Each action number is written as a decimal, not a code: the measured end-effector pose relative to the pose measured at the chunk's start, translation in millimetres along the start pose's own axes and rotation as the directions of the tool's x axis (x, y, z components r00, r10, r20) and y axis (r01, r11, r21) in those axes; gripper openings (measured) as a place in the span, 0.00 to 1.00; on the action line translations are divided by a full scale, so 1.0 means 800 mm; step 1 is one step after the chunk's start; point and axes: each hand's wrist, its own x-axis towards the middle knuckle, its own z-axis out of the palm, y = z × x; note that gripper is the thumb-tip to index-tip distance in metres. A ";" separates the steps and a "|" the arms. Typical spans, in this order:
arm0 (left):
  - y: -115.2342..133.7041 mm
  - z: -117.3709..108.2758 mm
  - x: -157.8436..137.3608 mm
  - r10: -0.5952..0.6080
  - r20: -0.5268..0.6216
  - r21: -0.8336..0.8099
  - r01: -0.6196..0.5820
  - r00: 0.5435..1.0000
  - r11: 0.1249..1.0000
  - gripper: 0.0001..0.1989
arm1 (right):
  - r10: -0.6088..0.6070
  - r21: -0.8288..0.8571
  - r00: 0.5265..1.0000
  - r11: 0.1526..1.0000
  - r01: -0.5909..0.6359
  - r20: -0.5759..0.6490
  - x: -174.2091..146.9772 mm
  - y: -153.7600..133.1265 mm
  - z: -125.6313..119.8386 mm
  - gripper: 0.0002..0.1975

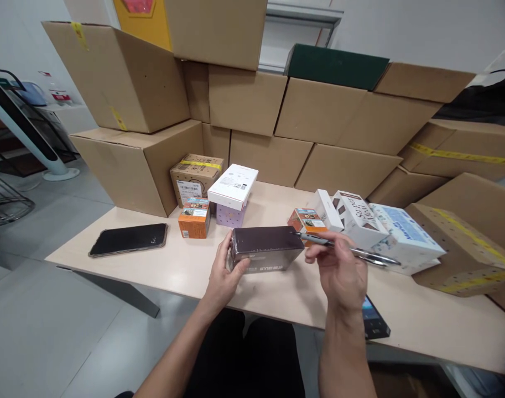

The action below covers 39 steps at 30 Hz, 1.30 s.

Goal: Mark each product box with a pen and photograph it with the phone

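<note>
My left hand (227, 268) grips the left end of a dark, film-wrapped box (266, 239) with pale lettering on its near side. The thumb lies on that near side. In my right hand (341, 271) is a silver-grey pen (372, 256), held between thumb and fingers. Its tip is at the right end of the box; I cannot tell whether it touches the film. Behind the box stand an orange carton (194, 218) and a white box (233, 185) lying on a purple box (230, 214). A dark handheld device (375, 320) is partly hidden behind my right wrist.
A black phone (128, 240) lies at the table's left. Along the right stand another orange carton (304, 218), a brown-and-white box (358, 218), a blue-and-white box (405, 237) and a yellow-taped carton (463, 254). Stacked cardboard boxes (269, 157) wall off the back.
</note>
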 end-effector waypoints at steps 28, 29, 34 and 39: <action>-0.007 0.001 -0.002 -0.010 0.020 0.001 0.010 1.000 1.000 0.36 | -0.109 -0.594 0.936 0.747 0.298 0.333 0.032 0.019 0.047 0.13; -0.007 0.000 -0.002 -0.013 0.021 0.004 0.013 1.000 1.000 0.36 | -0.111 -0.592 0.932 0.745 0.308 0.346 0.032 0.018 0.047 0.13; -0.007 0.000 -0.002 -0.009 0.029 0.019 0.008 1.000 1.000 0.36 | -0.104 -0.596 0.922 0.734 0.325 0.374 0.032 0.018 0.045 0.13; -0.005 0.000 -0.001 0.011 0.035 0.044 -0.012 0.999 0.999 0.35 | -0.110 -0.601 0.929 0.734 0.315 0.353 0.032 0.018 0.046 0.13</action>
